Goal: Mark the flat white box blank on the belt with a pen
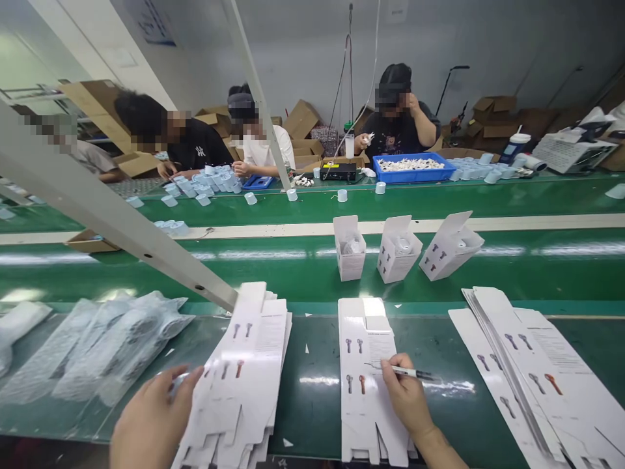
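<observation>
From the head camera, my right hand (405, 397) pinches a pen (407, 372) between thumb and forefinger, its tip resting on the flat carton blank (364, 384) lying under my fingers, which puts the printed panel right where the tip reaches. My left hand (151, 420) rests with loosely curved fingers on the near edge of the stack of blanks (244, 378), steadying it beside the bagged parts (112, 345) to their left. Beyond my fingertips, three opened boxes (398, 249) stand on the green conveyor (293, 260); another fanned pile of blanks (532, 371) lies to the right of my pen hand.
</observation>
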`<move>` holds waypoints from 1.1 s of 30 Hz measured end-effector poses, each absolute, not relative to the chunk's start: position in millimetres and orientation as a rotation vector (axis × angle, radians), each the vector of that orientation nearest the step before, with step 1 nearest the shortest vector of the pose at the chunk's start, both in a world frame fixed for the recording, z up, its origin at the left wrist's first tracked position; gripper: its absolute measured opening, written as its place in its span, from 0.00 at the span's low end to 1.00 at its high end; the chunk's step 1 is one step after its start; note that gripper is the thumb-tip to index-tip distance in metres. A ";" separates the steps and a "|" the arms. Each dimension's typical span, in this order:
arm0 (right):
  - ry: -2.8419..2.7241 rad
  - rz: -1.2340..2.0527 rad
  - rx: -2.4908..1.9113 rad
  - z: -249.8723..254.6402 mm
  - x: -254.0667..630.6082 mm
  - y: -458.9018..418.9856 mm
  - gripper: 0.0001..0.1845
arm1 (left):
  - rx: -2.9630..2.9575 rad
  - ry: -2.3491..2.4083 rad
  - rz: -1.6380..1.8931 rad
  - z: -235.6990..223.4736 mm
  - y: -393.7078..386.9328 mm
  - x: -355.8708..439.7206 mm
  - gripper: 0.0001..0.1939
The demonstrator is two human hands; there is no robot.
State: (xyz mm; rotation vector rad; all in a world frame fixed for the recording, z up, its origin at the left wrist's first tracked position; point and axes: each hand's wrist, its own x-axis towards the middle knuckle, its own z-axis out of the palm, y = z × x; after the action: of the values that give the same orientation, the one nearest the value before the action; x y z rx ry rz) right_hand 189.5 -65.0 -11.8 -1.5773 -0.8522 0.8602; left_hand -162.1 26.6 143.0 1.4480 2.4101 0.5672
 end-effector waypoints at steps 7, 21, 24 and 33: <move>-0.962 0.833 -1.655 -12.2 187.4 -60.4 0.16 | 1.470 1.678 0.249 51.1 -22.2 -22.8 0.10; -1.314 0.736 -1.508 -19.1 180.5 -110.4 0.13 | 1.390 1.755 0.120 20.7 -19.8 20.4 0.07; -1.402 0.686 -1.495 -15.4 175.2 -112.5 0.13 | 1.383 1.760 0.114 21.1 -19.8 22.2 0.06; -1.504 0.646 -1.523 -14.5 172.3 -107.8 0.15 | 1.311 1.729 0.198 12.3 -17.3 20.7 0.05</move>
State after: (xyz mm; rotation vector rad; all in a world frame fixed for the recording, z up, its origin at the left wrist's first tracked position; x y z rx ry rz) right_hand 172.3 -107.8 -14.5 -1.5228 -1.5035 0.6460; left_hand 20.7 -17.3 12.3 1.3108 1.7287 0.1982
